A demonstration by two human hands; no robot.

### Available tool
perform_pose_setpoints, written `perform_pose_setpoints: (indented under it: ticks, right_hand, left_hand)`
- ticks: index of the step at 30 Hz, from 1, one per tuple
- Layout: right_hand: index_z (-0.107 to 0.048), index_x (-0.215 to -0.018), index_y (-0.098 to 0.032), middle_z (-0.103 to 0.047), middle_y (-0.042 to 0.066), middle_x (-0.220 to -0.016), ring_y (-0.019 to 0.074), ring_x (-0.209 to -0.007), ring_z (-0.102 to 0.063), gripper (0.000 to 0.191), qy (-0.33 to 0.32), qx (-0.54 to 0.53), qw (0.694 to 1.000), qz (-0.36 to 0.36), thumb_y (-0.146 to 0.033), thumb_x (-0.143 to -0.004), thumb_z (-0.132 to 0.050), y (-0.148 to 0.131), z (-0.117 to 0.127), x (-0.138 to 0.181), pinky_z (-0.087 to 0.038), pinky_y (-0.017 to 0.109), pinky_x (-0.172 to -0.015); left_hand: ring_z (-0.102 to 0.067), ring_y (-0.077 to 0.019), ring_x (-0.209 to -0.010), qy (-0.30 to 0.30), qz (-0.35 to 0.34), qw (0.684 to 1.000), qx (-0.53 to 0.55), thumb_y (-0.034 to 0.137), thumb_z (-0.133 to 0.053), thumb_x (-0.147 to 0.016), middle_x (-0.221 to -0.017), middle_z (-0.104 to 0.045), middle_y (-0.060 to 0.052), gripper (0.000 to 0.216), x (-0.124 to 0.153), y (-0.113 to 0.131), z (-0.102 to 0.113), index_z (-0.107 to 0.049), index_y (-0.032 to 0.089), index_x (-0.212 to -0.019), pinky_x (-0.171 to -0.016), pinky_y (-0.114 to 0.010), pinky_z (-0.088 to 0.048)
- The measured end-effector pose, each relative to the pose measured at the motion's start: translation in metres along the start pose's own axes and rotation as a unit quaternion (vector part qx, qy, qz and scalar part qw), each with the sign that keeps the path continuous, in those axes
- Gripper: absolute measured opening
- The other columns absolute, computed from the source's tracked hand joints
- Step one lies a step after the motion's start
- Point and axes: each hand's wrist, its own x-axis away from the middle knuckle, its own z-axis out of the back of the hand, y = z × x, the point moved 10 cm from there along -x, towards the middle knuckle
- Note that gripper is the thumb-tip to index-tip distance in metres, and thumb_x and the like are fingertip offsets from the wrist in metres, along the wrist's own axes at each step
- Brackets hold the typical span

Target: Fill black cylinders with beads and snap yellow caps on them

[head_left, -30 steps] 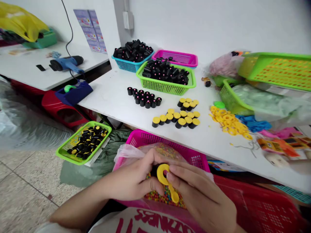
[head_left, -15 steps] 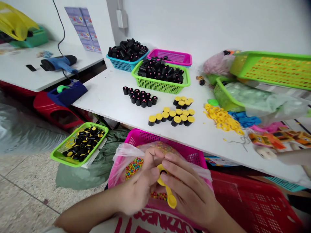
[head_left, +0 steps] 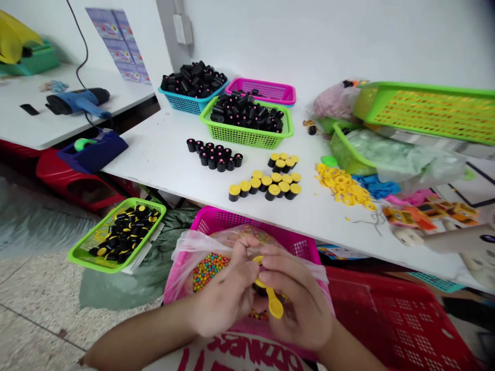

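My left hand [head_left: 226, 293] and my right hand [head_left: 299, 296] come together over a bag of small multicoloured beads [head_left: 211, 269]. Between them they grip a yellow plastic flip cap [head_left: 275, 306] whose round lid hangs toward me on a short strap. Just under the cap's ring, a dark bit of what looks like a small black container shows, mostly hidden by my fingers. The fingers of both hands are curled round these pieces. The clear plastic bag sits in a pink basket [head_left: 201, 222], directly below my hands.
On the table [head_left: 154, 154] stand rows of black containers [head_left: 216, 157], yellow-capped ones [head_left: 266, 183] and loose yellow caps [head_left: 344, 185]. Behind are a green basket [head_left: 247, 136] and a blue basket [head_left: 185, 102] of black containers. A green basket [head_left: 116, 263] of capped containers sits lower left, a red crate [head_left: 386, 319] lower right.
The view has shifted slightly, so the table's things appear further left. My fingers have moved a little round the yellow cap, and its hanging lid is slightly higher in view.
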Motion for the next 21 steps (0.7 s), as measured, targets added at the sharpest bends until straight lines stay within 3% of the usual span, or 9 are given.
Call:
perform_pose_setpoints:
  ticks: [3,5,8,10,12,16,21]
  right_hand:
    - [-0.065,-0.118,-0.025,-0.067,0.007,-0.113,0.0246,-0.118,-0.06,0.034,-0.014,-0.145,0.984,-0.098,-0.013,-0.087,-0.062,0.022,0.006,-0.006,-0.054,0.043,-0.099]
    - [-0.069,-0.114,-0.033,-0.068,0.005,-0.115,0.0252,-0.119,-0.06,0.032,0.014,-0.25,0.952,-0.178,-0.023,-0.084,-0.071,0.038,0.006,-0.002,-0.055,0.043,-0.097]
    - [-0.063,-0.123,-0.035,-0.065,0.006,-0.126,0.0238,-0.115,-0.063,0.046,0.024,-0.406,0.845,-0.347,-0.036,-0.079,-0.076,0.061,-0.021,0.019,-0.056,0.039,-0.093]
    - [-0.062,-0.124,-0.03,-0.065,0.009,-0.126,0.0231,-0.113,-0.064,0.046,0.002,-0.469,0.777,-0.419,-0.039,-0.081,-0.073,0.062,-0.043,0.032,-0.056,0.037,-0.093]
    - [-0.065,-0.12,-0.025,-0.066,0.011,-0.124,0.0232,-0.115,-0.063,0.042,-0.012,-0.489,0.748,-0.448,-0.041,-0.082,-0.072,0.061,-0.053,0.038,-0.053,0.037,-0.096]
    - [-0.064,-0.121,-0.026,-0.065,0.009,-0.127,0.0216,-0.116,-0.062,0.044,-0.01,-0.509,0.721,-0.469,-0.041,-0.081,-0.073,0.064,-0.059,0.039,-0.05,0.037,-0.099]
    - [-0.072,-0.105,-0.025,-0.065,0.006,-0.122,0.0243,-0.124,-0.054,0.036,-0.027,-0.572,0.703,-0.423,-0.049,-0.079,-0.072,0.061,-0.07,0.02,-0.037,0.041,-0.111]
  left_hand:
    - [-0.053,-0.0139,-0.1,-0.056,-0.09,0.977,-0.185,0.043,-0.033,-0.101,-0.114,-0.045,-0.001,0.016,0.003,0.025,-0.016,-0.027,0.033,-0.112,-0.08,-0.03,-0.046]
    - [-0.048,-0.0184,-0.115,-0.109,-0.159,0.918,-0.348,0.039,-0.031,-0.102,-0.119,-0.044,-0.004,0.019,0.009,0.037,-0.029,-0.023,0.033,-0.118,-0.096,-0.039,-0.041]
    - [-0.044,-0.0234,-0.12,-0.123,-0.254,0.795,-0.536,0.028,-0.041,-0.098,-0.121,-0.043,-0.01,0.038,0.018,0.049,-0.036,-0.017,0.029,-0.126,-0.101,-0.046,-0.037]
    - [-0.048,-0.0242,-0.115,-0.108,-0.281,0.734,-0.609,0.019,-0.047,-0.092,-0.119,-0.046,-0.011,0.048,0.019,0.053,-0.035,-0.016,0.027,-0.128,-0.098,-0.046,-0.04]
    - [-0.053,-0.0234,-0.108,-0.101,-0.288,0.693,-0.653,0.013,-0.047,-0.087,-0.113,-0.051,-0.01,0.05,0.018,0.054,-0.034,-0.019,0.025,-0.127,-0.097,-0.046,-0.041]
    - [-0.055,-0.0226,-0.106,-0.078,-0.307,0.644,-0.697,0.013,-0.047,-0.086,-0.107,-0.056,-0.008,0.044,0.018,0.06,-0.035,-0.028,0.022,-0.125,-0.098,-0.043,-0.043]
    - [-0.056,-0.0203,-0.103,-0.053,-0.34,0.613,-0.711,0.01,-0.043,-0.083,-0.101,-0.057,-0.007,0.038,0.015,0.067,-0.035,-0.033,0.022,-0.118,-0.092,-0.037,-0.05]
